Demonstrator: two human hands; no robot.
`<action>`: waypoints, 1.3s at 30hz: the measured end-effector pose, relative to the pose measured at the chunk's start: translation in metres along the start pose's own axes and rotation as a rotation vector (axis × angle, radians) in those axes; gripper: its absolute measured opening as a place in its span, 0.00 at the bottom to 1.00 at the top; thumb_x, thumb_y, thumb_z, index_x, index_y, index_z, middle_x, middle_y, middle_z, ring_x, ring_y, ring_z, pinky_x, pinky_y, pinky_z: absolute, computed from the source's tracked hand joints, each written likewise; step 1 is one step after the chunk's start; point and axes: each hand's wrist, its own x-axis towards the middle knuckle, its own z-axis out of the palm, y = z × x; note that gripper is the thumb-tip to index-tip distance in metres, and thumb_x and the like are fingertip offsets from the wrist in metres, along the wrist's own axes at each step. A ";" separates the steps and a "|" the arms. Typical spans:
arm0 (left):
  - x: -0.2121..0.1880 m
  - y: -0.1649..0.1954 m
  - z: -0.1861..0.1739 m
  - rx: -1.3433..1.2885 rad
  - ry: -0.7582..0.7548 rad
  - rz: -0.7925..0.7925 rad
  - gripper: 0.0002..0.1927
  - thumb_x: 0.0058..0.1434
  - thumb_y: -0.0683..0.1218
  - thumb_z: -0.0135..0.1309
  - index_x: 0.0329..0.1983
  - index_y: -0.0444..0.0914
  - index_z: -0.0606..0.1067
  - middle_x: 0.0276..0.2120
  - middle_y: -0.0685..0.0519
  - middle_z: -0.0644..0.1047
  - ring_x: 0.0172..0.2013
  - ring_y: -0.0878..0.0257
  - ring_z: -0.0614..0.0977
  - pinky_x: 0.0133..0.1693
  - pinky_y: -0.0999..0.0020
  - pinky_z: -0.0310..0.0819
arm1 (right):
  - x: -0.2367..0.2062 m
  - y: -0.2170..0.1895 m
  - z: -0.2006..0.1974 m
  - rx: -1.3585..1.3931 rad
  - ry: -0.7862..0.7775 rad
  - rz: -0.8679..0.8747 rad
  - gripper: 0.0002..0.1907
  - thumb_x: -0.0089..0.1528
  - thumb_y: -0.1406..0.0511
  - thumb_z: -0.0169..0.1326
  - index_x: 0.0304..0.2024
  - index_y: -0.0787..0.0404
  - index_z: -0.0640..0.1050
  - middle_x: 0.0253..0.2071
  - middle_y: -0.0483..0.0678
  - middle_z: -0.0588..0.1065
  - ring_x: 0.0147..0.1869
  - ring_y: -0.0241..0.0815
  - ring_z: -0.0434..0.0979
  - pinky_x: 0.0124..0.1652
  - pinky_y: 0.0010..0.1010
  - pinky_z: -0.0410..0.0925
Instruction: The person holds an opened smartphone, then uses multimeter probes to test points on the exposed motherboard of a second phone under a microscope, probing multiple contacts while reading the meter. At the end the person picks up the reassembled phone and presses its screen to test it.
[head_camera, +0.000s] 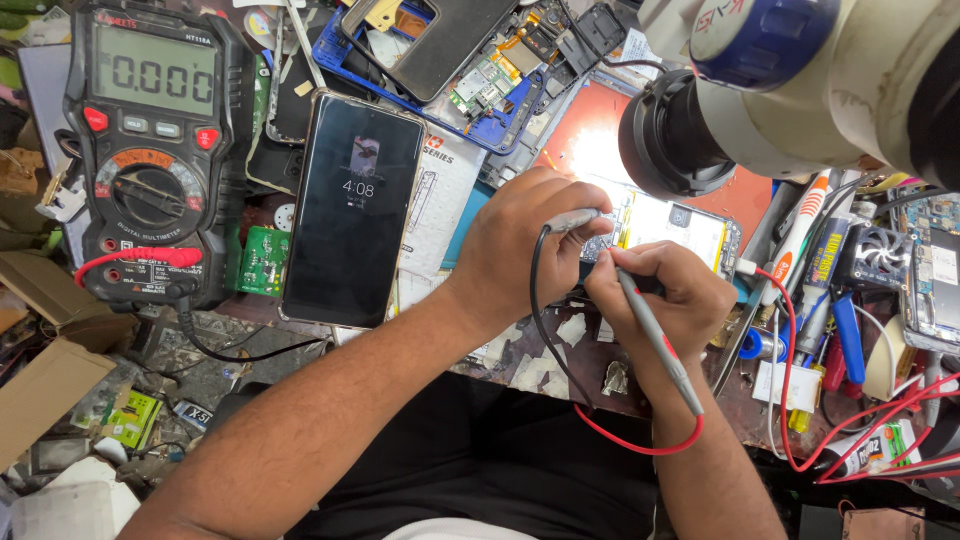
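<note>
The left hand (520, 240) is closing around a grey test probe (572, 219), whose black lead (540, 320) is looping down toward the near edge of the bench. The right hand (665, 295) is gripping a second grey probe with a red band (655, 340) in a pen hold, fingers tight on the shaft; its red lead (640, 445) is curving under the wrist. Both probe tips are pointing at the opened phone (670, 225), which is lying back-off at the centre right of the bench, directly beneath the microscope head (800, 95). The exact contact points of the tips are being hidden by the fingers. The two hands are sitting just beside each other, over the left part of the opened phone.

To the left, an intact smartphone with a lit screen (352, 210) is lying face up. Further left, a black and red digital multimeter (150, 150) is standing with its display on; a red plug (140, 257) is seated in its lower socket. At the far side, a blue tray (345, 65) is holding a dismantled phone and circuit boards. At the right, a cluster of screwdrivers and tools (830, 300) is lying beside red wires (880, 420).
</note>
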 end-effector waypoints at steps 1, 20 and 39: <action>0.000 0.000 0.000 0.001 0.000 0.003 0.07 0.62 0.38 0.60 0.39 0.37 0.73 0.35 0.51 0.78 0.40 0.52 0.79 0.46 0.59 0.73 | 0.000 0.000 0.000 -0.002 0.000 0.007 0.08 0.59 0.74 0.67 0.33 0.68 0.78 0.31 0.49 0.79 0.33 0.30 0.76 0.33 0.19 0.67; -0.001 -0.003 0.002 0.006 0.008 -0.020 0.08 0.61 0.38 0.61 0.39 0.37 0.74 0.35 0.50 0.78 0.41 0.51 0.79 0.46 0.59 0.74 | -0.001 -0.001 0.001 0.022 -0.014 0.015 0.07 0.62 0.73 0.67 0.34 0.68 0.79 0.32 0.47 0.79 0.31 0.27 0.75 0.32 0.18 0.67; -0.001 -0.003 0.002 0.000 0.029 -0.028 0.08 0.59 0.38 0.61 0.38 0.38 0.74 0.34 0.51 0.78 0.40 0.51 0.79 0.45 0.59 0.74 | 0.001 -0.002 0.000 0.009 -0.033 0.079 0.07 0.63 0.72 0.68 0.36 0.70 0.80 0.30 0.46 0.77 0.30 0.25 0.72 0.30 0.16 0.64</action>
